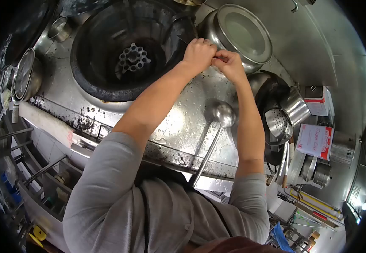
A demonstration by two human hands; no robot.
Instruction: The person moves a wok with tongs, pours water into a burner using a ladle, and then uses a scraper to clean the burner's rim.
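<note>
My left hand [199,55] is closed in a fist over the steel stove top, near the right rim of the large black wok burner [79,76]. A thin, dark, pointed piece [183,39] sticks out on its left side. Against its fingers, my right hand [231,65] is closed in a pinch; I cannot tell what lies between the fingertips. Both hands are in front of a round steel pot [210,30] holding clear liquid. Below them a steel ladle [224,114] lies on the wet stove top [170,120], its handle pointing toward my body.
To the right sit a perforated strainer [278,124], a steel pitcher [296,110] and a white-and-red box [316,141]. A mesh sieve [24,78] rests at the far left, with a small steel cup [59,29] behind it. A rolled cloth [43,120] lies along the front edge.
</note>
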